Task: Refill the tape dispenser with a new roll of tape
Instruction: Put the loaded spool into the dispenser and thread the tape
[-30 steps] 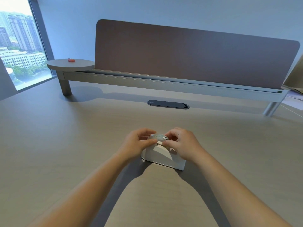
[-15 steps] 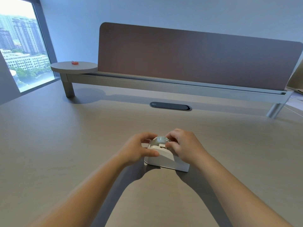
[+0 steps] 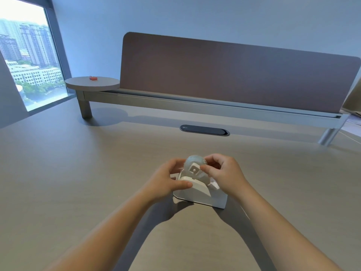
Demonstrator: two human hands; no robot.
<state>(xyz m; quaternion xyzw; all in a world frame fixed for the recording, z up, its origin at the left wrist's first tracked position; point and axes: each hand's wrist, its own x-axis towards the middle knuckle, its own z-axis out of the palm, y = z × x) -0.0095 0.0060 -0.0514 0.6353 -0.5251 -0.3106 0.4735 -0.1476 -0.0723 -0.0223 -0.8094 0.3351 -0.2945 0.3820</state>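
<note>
A white tape dispenser [image 3: 201, 195] stands on the beige desk [image 3: 78, 173] in front of me. A clear roll of tape [image 3: 194, 165] on a white hub sticks up out of the dispenser's top. My left hand [image 3: 168, 181] grips the dispenser's left side, thumb lying along its curved top edge. My right hand [image 3: 224, 175] pinches the roll from the right with thumb and fingertips. The far side of the roll and dispenser is hidden by my fingers.
A dark oval cable port [image 3: 204, 130] is set in the desk beyond the dispenser. Behind it runs a raised grey rail [image 3: 195, 105] with a brown divider panel [image 3: 224, 75]. A round side shelf [image 3: 91, 83] at the left carries a small red object [image 3: 93, 78].
The roll has risen higher out of the dispenser and its hub now faces me. My left thumb has slid down onto the dispenser's top edge. The view has shifted slightly.
</note>
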